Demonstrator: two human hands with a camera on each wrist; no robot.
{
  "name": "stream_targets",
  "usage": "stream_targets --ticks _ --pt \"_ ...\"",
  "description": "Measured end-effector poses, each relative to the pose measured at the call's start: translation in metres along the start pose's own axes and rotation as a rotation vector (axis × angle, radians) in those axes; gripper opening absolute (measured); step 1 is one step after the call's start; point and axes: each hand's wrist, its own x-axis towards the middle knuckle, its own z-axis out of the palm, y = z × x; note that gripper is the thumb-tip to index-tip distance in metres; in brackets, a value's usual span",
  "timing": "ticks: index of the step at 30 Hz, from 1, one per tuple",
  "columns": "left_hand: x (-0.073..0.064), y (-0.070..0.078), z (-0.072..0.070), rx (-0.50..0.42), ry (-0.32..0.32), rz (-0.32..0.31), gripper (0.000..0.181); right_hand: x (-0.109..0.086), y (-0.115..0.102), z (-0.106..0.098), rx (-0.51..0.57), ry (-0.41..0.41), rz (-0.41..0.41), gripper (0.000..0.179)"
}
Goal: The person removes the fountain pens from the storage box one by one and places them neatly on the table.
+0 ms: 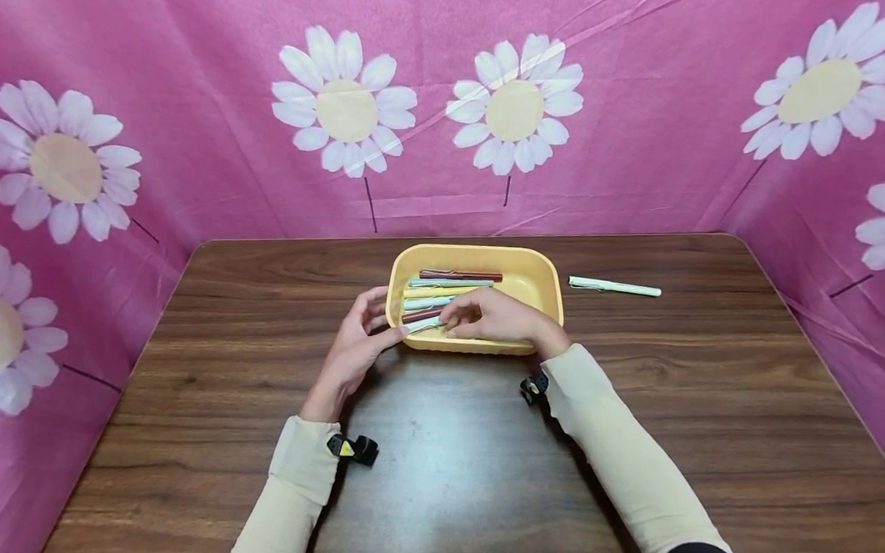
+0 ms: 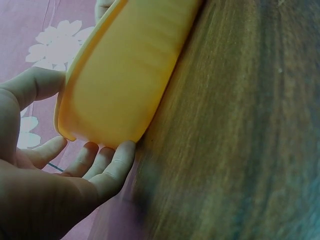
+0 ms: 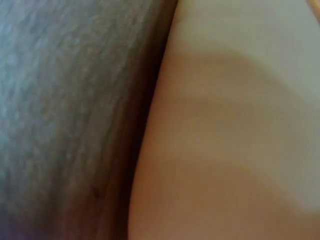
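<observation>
A yellow plastic bin (image 1: 539, 281) stands on the table, with several capped pens lying side by side in its left half. Among them are a dark red pen (image 1: 472, 276), a pale blue pen (image 1: 454, 282) and a yellow pen (image 1: 421, 293). My left hand (image 1: 359, 335) grips the bin's left end; the left wrist view shows the thumb at the rim and fingertips against the wall (image 2: 115, 85). Inside the bin, my right hand (image 1: 489, 314) pinches the nearest pen, a pale green one (image 1: 422, 324). Its fingertips partly cover that pen. The right wrist view shows only the blurred bin wall (image 3: 225, 130).
To the right of the bin, a pale mint pen (image 1: 615, 286) lies on the brown wooden table (image 1: 719, 396). A pink cloth with large white flowers (image 1: 439, 201) hangs around the table's back and sides.
</observation>
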Motion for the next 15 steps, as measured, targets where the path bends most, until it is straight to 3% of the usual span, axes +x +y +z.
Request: stream_targets --ticks 6,15 --pt "0.0007 -0.0014 0.0009 -0.005 0.0 0.003 0.074 0.0044 -0.0046 0.0022 -0.091 0.162 0.028 0.02" --pt "0.0025 -0.0037 0.0007 -0.016 -0.006 0.016 0.073 0.0078 -0.0027 0.0029 -0.157 0.095 0.064 0.022"
